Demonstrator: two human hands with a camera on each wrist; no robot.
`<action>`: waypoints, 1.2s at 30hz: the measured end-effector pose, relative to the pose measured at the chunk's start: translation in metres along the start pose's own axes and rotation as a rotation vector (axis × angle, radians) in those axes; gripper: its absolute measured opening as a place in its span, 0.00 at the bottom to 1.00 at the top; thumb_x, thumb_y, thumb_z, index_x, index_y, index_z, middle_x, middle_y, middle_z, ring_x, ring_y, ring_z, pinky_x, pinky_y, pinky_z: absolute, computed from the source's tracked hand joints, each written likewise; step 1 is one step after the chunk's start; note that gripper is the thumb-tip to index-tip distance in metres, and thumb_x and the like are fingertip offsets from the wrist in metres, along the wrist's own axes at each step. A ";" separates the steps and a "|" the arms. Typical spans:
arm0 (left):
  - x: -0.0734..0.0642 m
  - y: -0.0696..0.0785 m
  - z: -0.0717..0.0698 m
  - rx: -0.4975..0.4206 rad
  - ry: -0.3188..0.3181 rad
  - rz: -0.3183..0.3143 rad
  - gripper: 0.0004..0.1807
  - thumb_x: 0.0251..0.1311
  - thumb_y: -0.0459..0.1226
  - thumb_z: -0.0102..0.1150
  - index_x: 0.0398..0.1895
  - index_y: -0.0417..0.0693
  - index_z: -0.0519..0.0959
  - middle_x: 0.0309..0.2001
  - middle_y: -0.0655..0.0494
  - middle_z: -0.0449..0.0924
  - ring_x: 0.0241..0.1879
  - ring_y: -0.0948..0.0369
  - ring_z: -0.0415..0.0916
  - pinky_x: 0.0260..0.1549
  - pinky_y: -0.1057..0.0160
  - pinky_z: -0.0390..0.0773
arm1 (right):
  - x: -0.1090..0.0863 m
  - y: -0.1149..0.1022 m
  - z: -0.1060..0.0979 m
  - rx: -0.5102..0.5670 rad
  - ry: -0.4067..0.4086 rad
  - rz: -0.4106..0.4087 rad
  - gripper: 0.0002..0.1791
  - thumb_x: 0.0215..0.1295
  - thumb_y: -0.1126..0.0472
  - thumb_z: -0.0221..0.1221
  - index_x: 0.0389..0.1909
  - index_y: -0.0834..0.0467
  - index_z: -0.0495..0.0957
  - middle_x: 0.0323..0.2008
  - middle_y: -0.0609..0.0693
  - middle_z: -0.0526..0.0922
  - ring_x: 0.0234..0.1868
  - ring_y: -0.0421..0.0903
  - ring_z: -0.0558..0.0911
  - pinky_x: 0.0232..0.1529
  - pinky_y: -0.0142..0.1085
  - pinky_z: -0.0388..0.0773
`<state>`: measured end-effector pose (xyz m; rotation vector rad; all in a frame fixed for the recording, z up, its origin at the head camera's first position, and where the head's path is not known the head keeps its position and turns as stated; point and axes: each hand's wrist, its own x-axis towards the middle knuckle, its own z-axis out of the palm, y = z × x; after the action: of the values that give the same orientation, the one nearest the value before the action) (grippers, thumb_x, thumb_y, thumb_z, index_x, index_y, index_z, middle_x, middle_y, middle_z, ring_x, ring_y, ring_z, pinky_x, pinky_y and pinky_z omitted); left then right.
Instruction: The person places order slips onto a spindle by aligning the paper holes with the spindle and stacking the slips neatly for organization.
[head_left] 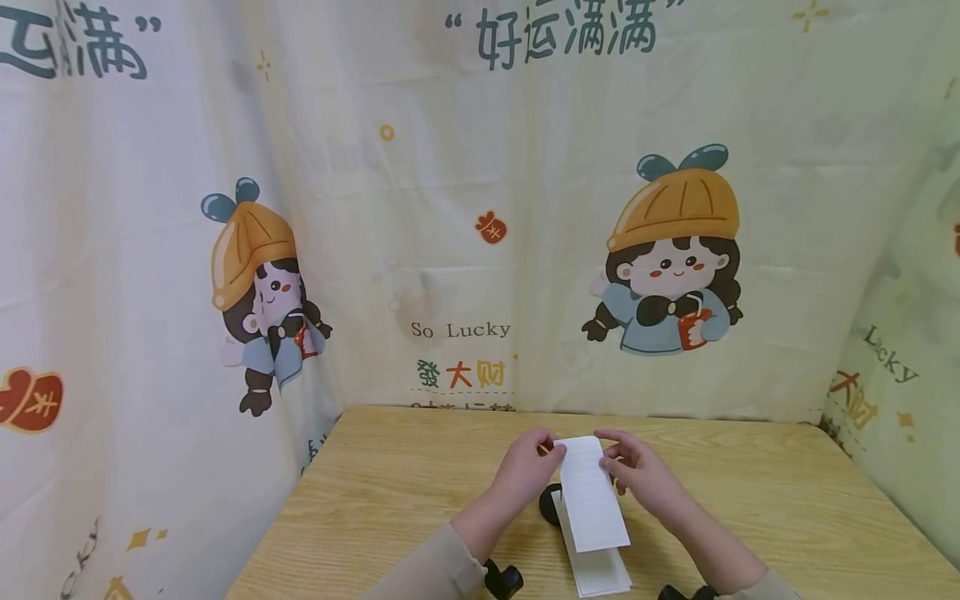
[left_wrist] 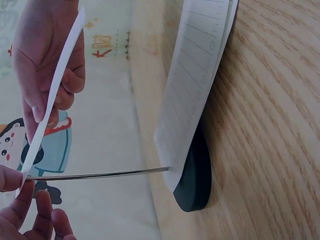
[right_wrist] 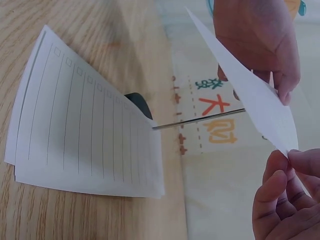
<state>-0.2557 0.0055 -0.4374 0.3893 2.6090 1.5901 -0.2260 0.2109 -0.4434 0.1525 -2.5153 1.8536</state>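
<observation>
A lined white paper slip [head_left: 592, 500] is held up between both hands, hanging at a slant. My left hand [head_left: 525, 467] pinches its upper left corner, right by the top of a thin metal spike [left_wrist: 100, 175]. At the opposite edge, my right hand [head_left: 645, 479] pinches the slip between thumb and fingers. The spike rises from a dark rounded base [left_wrist: 195, 187] standing on the table. Lower on the spike sits a small stack of lined checklist slips [right_wrist: 90, 135], pierced near one end and overhanging the base.
The wooden table [head_left: 405, 475] runs back to a printed curtain [head_left: 450, 208], which also hangs along both sides. Black wrist-camera parts [head_left: 504, 581] show at the left sleeve [head_left: 431, 567] and near the right one.
</observation>
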 end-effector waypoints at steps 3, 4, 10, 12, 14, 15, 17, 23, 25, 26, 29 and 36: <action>0.000 -0.001 0.001 -0.013 -0.003 0.002 0.07 0.67 0.47 0.60 0.36 0.55 0.78 0.33 0.61 0.74 0.31 0.61 0.71 0.27 0.62 0.73 | 0.000 -0.001 0.000 -0.006 0.009 0.019 0.25 0.69 0.66 0.59 0.66 0.59 0.70 0.40 0.56 0.76 0.31 0.48 0.75 0.28 0.37 0.77; 0.000 -0.001 0.000 -0.019 -0.006 0.004 0.07 0.67 0.47 0.60 0.37 0.55 0.79 0.33 0.61 0.74 0.32 0.61 0.71 0.27 0.61 0.73 | 0.000 -0.001 0.000 -0.009 0.009 0.022 0.25 0.69 0.66 0.59 0.66 0.59 0.70 0.40 0.56 0.76 0.31 0.48 0.75 0.28 0.37 0.77; 0.003 -0.008 -0.003 -0.027 -0.031 0.036 0.07 0.69 0.47 0.57 0.39 0.56 0.80 0.36 0.63 0.76 0.36 0.62 0.72 0.34 0.59 0.73 | 0.002 0.000 0.001 -0.021 0.013 0.031 0.25 0.69 0.66 0.59 0.66 0.59 0.69 0.40 0.56 0.76 0.32 0.48 0.75 0.29 0.38 0.77; 0.004 -0.011 -0.004 -0.022 -0.035 0.035 0.08 0.70 0.47 0.56 0.41 0.57 0.81 0.38 0.63 0.76 0.38 0.62 0.72 0.35 0.58 0.73 | 0.002 0.000 0.001 -0.025 0.020 0.041 0.25 0.69 0.66 0.59 0.66 0.58 0.70 0.40 0.56 0.77 0.32 0.48 0.75 0.29 0.38 0.77; 0.004 -0.012 -0.005 -0.022 -0.034 0.026 0.08 0.70 0.47 0.56 0.41 0.57 0.81 0.38 0.64 0.76 0.38 0.61 0.72 0.37 0.57 0.73 | 0.003 -0.001 0.001 -0.030 0.023 0.046 0.25 0.69 0.66 0.59 0.66 0.57 0.70 0.40 0.56 0.77 0.32 0.48 0.75 0.29 0.38 0.77; 0.004 -0.012 -0.006 -0.026 -0.033 0.023 0.08 0.69 0.48 0.57 0.42 0.57 0.81 0.38 0.64 0.76 0.39 0.61 0.72 0.37 0.57 0.73 | 0.003 -0.001 0.002 -0.033 0.022 0.045 0.25 0.69 0.66 0.59 0.66 0.57 0.70 0.40 0.56 0.77 0.32 0.48 0.75 0.29 0.38 0.77; 0.003 -0.012 -0.007 -0.031 -0.032 0.021 0.08 0.69 0.47 0.58 0.41 0.56 0.81 0.38 0.63 0.77 0.38 0.61 0.72 0.36 0.57 0.73 | 0.003 -0.001 0.002 -0.035 0.023 0.046 0.25 0.69 0.66 0.59 0.66 0.57 0.70 0.39 0.56 0.77 0.32 0.48 0.75 0.29 0.38 0.77; 0.003 -0.010 -0.007 -0.031 -0.021 0.029 0.07 0.68 0.46 0.59 0.38 0.56 0.80 0.36 0.63 0.76 0.37 0.61 0.72 0.36 0.58 0.73 | 0.003 0.002 0.002 -0.038 0.019 0.040 0.24 0.69 0.67 0.59 0.65 0.57 0.71 0.39 0.56 0.77 0.32 0.48 0.75 0.29 0.39 0.78; 0.003 -0.010 -0.007 -0.027 -0.018 0.027 0.07 0.68 0.46 0.60 0.37 0.56 0.80 0.35 0.63 0.76 0.36 0.61 0.71 0.35 0.59 0.73 | 0.003 0.003 0.002 -0.043 0.016 0.035 0.24 0.69 0.66 0.58 0.66 0.57 0.70 0.39 0.56 0.77 0.32 0.48 0.76 0.29 0.40 0.78; 0.002 -0.010 -0.007 -0.026 -0.017 0.024 0.07 0.68 0.46 0.60 0.37 0.55 0.80 0.35 0.63 0.76 0.36 0.61 0.71 0.35 0.59 0.72 | 0.003 0.003 0.002 -0.041 0.020 0.038 0.24 0.69 0.66 0.59 0.65 0.56 0.71 0.39 0.55 0.77 0.32 0.49 0.76 0.29 0.40 0.78; 0.002 -0.010 -0.007 -0.026 -0.017 0.014 0.07 0.67 0.47 0.60 0.37 0.56 0.80 0.34 0.62 0.76 0.35 0.61 0.71 0.33 0.59 0.73 | 0.003 0.003 0.001 -0.044 0.021 0.035 0.24 0.70 0.65 0.58 0.66 0.56 0.70 0.39 0.55 0.77 0.33 0.49 0.76 0.29 0.40 0.77; 0.002 -0.007 -0.008 -0.031 -0.029 -0.014 0.07 0.68 0.47 0.60 0.36 0.57 0.80 0.36 0.62 0.76 0.36 0.60 0.72 0.34 0.59 0.73 | 0.003 0.003 0.002 -0.044 0.032 0.049 0.24 0.69 0.65 0.59 0.65 0.57 0.71 0.39 0.55 0.77 0.33 0.49 0.75 0.29 0.38 0.77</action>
<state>-0.2606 -0.0038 -0.4395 0.3875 2.5568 1.6068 -0.2288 0.2097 -0.4465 0.0608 -2.5584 1.8006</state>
